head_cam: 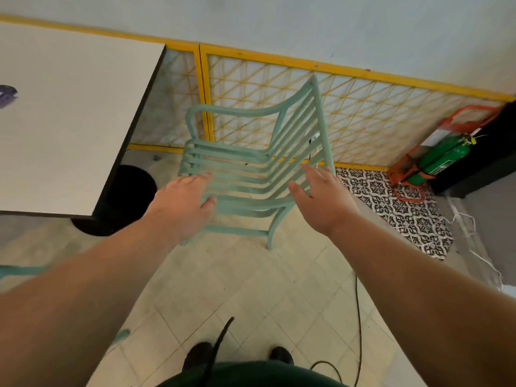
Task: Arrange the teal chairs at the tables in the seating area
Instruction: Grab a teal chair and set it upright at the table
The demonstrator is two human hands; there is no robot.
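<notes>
Bottom edge: dark green garment (251, 375), two black shoes (196, 354) just beyond it on pale tiles, black cable (358, 308) trailing at lower right. Mid-frame: left hand (184, 203) and right hand (321, 199) apart, both flat with fingers straight, gripping nothing, at the near side of the teal chair (251, 174); contact with it not determinable. Chair upright at centre, seat facing the white table (69, 107) at upper left, yellow lattice fence (279, 76) behind, green cylinder (444, 157) at right.
</notes>
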